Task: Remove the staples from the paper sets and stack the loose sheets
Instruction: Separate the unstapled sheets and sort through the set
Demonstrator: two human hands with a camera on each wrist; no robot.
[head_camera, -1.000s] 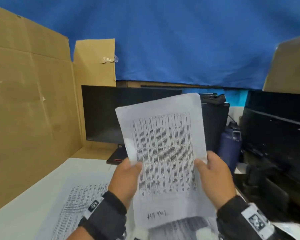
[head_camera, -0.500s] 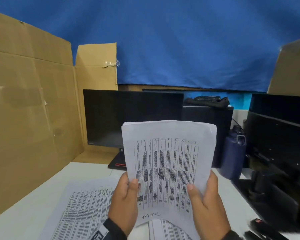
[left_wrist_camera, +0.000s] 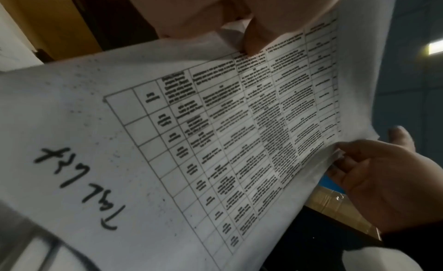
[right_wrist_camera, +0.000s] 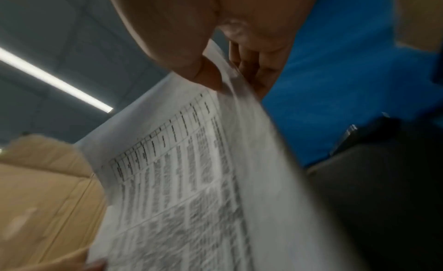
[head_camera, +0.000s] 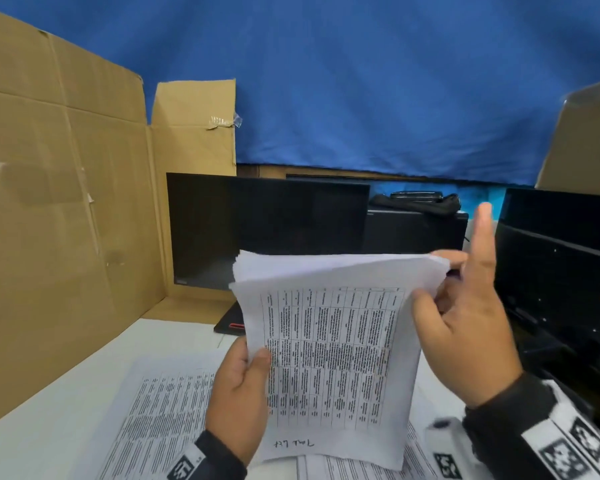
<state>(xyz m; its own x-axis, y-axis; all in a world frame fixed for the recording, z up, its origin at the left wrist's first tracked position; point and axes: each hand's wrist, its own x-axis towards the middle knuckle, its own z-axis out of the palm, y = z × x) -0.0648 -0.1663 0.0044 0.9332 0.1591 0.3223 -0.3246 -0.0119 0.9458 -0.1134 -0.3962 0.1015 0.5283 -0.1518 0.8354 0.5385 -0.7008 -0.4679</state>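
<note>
A stapled paper set [head_camera: 329, 348], printed with a table and with handwriting at its lower edge, is held upright above the table. My left hand [head_camera: 253, 362] grips its left edge, thumb on the front. My right hand [head_camera: 433, 289] pinches the upper right corner, where the sheets fan apart, and its index finger [head_camera: 484, 230] points up. The left wrist view shows the printed page [left_wrist_camera: 167, 142] with the right hand [left_wrist_camera: 383, 176] at its far corner. In the blurred right wrist view my thumb [right_wrist_camera: 203, 70] lies on the paper's corner [right_wrist_camera: 191, 180]. No staple can be made out.
Printed sheets [head_camera: 160, 410] lie flat on the white table [head_camera: 49, 410] under the held set, and more [head_camera: 361, 467] lie at the lower edge. A cardboard wall [head_camera: 59, 220] stands at the left, a dark monitor [head_camera: 267, 230] behind, black equipment [head_camera: 561, 271] at the right.
The paper set has come lower and its top now bends away. My right hand has slid from the lower right edge up to the upper right corner. The left hand keeps its grip.
</note>
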